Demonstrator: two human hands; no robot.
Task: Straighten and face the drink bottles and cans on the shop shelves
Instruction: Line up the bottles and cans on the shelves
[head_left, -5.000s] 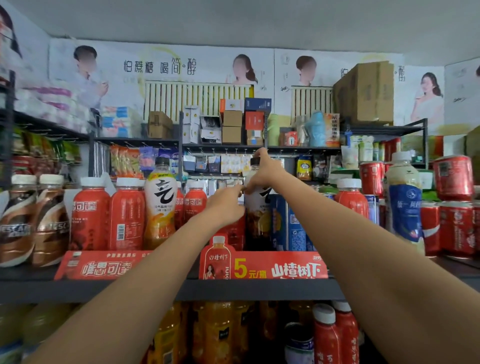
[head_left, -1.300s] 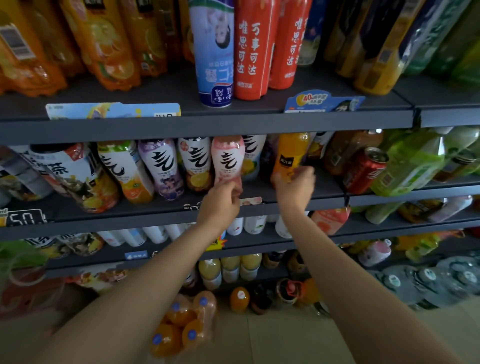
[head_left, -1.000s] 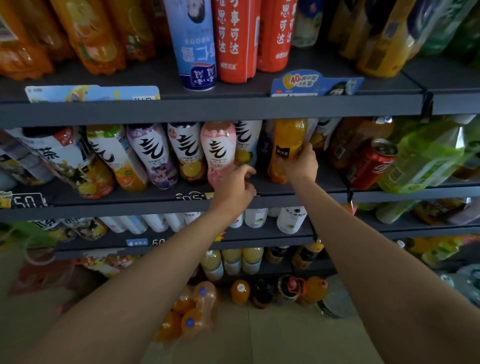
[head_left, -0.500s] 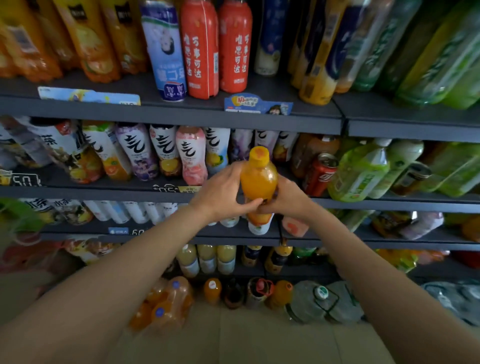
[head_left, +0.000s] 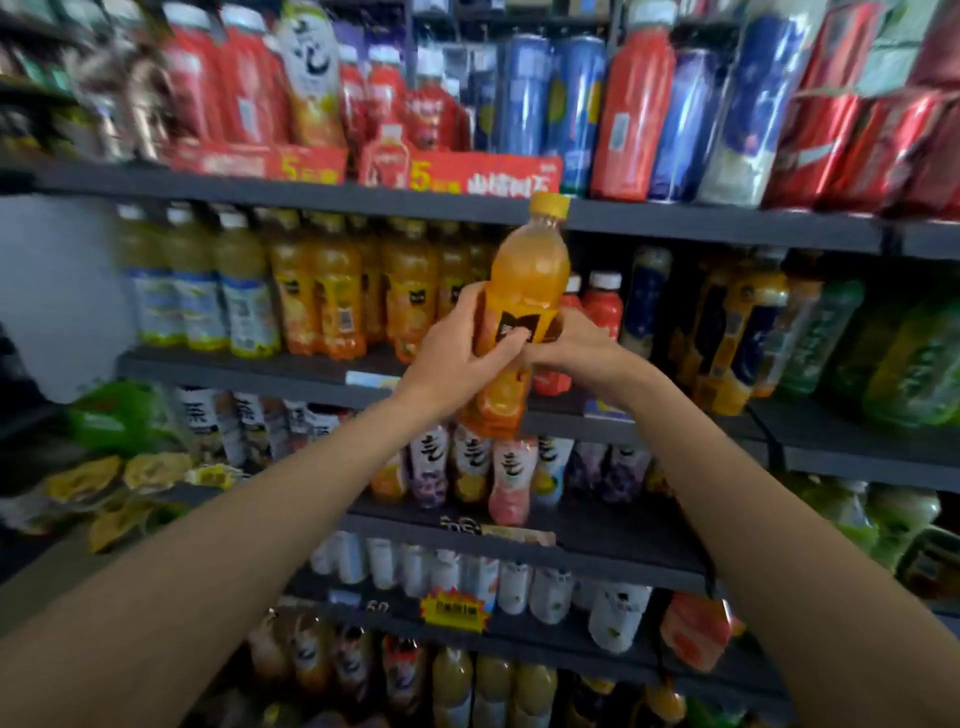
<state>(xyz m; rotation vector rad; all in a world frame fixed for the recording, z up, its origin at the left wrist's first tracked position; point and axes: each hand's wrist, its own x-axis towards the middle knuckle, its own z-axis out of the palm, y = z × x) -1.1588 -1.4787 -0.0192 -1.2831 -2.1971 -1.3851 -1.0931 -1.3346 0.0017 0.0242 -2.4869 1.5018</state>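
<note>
Blurred: shelf labels unreadable.
Hands: left hand (head_left: 457, 353) and right hand (head_left: 582, 348) both grip the orange juice bottle (head_left: 524, 291), hiding its lower label.
Behind: orange bottles (head_left: 332, 296) on the shelf (head_left: 249, 369).

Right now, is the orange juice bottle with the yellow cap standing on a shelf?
No, both hands, left and right, hold the orange juice bottle in front of the shelves.

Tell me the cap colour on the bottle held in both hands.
Yellow-orange cap, head view.
</note>
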